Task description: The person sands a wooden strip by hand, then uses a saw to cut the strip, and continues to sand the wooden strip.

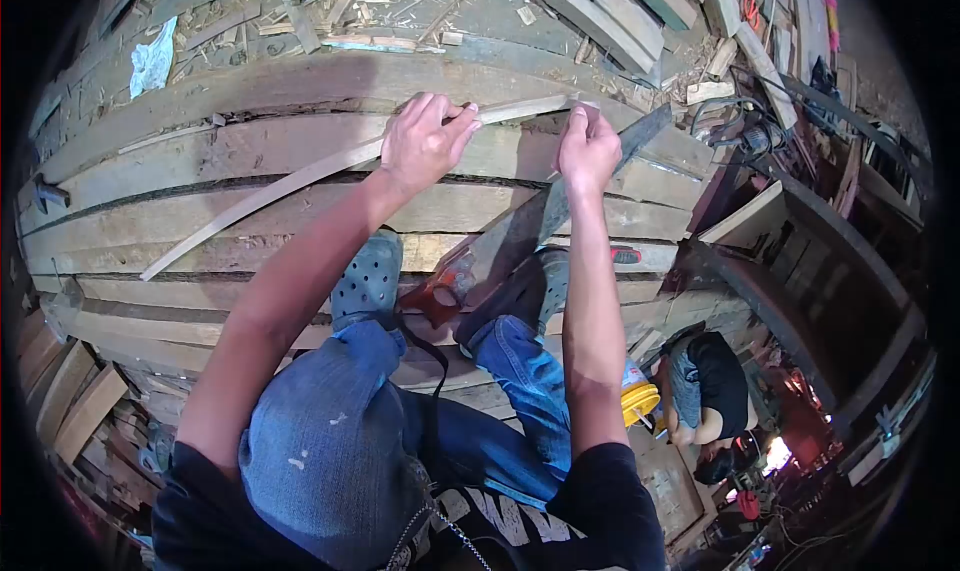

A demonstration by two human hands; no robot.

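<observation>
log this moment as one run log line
left hand: grip on long thin pale wooden strip | right hand: at strip's right end | nearby: grey-bladed saw with red-orange handle, on weathered wooden planks

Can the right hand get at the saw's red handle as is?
Likely yes: the red handle lies between the shoes, nothing seen over it. But the right hand is busy at the wooden strip's end and would probably have to leave that first.

I'm working in a woodworking shop — planks [300, 141], scattered shavings [400, 11] and a handsaw [500, 231] are surrounding me.
</observation>
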